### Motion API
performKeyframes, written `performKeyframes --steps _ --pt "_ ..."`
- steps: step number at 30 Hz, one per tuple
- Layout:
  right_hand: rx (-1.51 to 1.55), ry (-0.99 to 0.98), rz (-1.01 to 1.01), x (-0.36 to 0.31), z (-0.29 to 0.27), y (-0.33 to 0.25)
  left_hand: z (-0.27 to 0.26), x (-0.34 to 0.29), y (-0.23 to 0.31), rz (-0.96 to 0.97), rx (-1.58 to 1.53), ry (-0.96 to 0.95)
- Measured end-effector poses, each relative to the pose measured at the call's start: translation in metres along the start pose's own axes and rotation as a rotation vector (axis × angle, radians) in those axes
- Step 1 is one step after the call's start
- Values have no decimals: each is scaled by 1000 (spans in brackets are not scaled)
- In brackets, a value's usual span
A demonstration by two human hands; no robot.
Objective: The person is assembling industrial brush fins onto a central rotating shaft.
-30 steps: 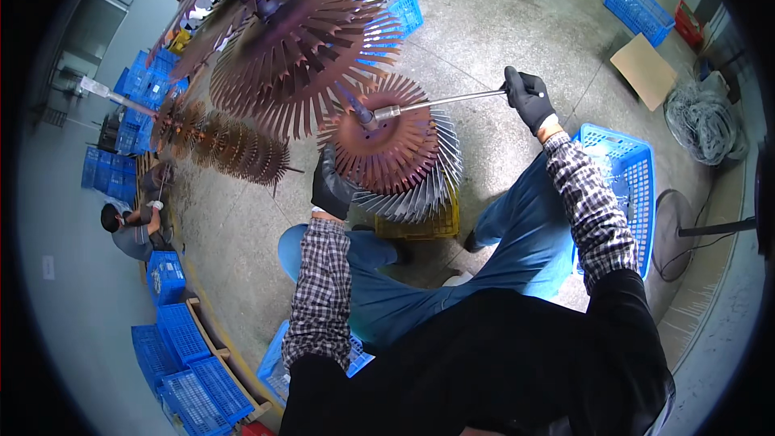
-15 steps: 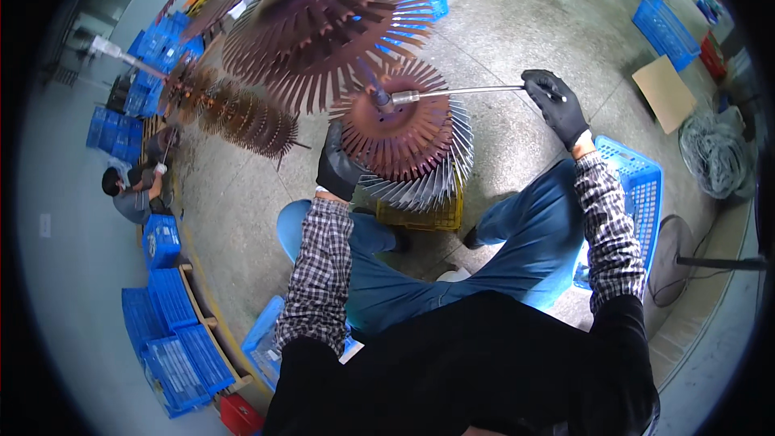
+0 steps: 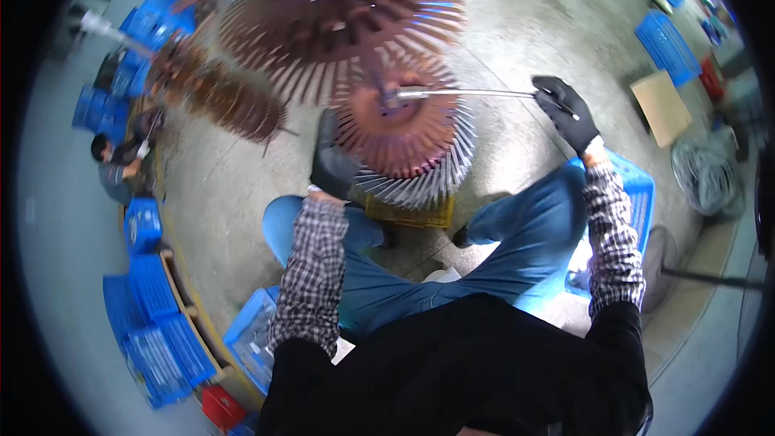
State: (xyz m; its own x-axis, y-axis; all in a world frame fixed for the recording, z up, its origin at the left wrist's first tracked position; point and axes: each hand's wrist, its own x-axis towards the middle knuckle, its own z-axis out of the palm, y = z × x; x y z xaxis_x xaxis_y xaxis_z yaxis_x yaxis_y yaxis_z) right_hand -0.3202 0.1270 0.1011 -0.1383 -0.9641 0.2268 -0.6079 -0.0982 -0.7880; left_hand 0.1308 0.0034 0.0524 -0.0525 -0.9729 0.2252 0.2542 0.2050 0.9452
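Observation:
A rust-brown disc (image 3: 373, 117), ringed with narrow blades, faces me on a central shaft. My left hand (image 3: 333, 163), in a dark glove, grips its left rim; blur softens the fingers and some are hidden. My right hand (image 3: 566, 113), gloved in black, is closed round the handle end of a long silver socket wrench (image 3: 476, 93). The wrench lies nearly level, its head at the disc's hub. Paler grey blades (image 3: 416, 190) show below the brown ones. Larger bladed discs (image 3: 347, 20) on the same rotor rise above.
Beneath the disc is a yellow crate (image 3: 412, 214), between my knees. Blue crates flank me, one (image 3: 630, 194) at right. A second bladed rotor (image 3: 218, 97) stands at left, with a crouching person (image 3: 117, 168) nearby. Cardboard (image 3: 662, 107) and coiled wire (image 3: 704, 173) lie at right.
The view has shifted slightly and blurred. The right hand and wrench handle sit a little lower and further right, with the wrench head still at the hub. The left hand stays at the rim.

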Motion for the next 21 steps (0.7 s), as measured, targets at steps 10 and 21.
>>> performKeyframes --steps 10,21 --pt "-370 205 317 -161 -120 131 -58 38 54 -493 -395 -619" --pt "-558 116 1245 -420 16 281 -110 51 48 -780 -555 -590"
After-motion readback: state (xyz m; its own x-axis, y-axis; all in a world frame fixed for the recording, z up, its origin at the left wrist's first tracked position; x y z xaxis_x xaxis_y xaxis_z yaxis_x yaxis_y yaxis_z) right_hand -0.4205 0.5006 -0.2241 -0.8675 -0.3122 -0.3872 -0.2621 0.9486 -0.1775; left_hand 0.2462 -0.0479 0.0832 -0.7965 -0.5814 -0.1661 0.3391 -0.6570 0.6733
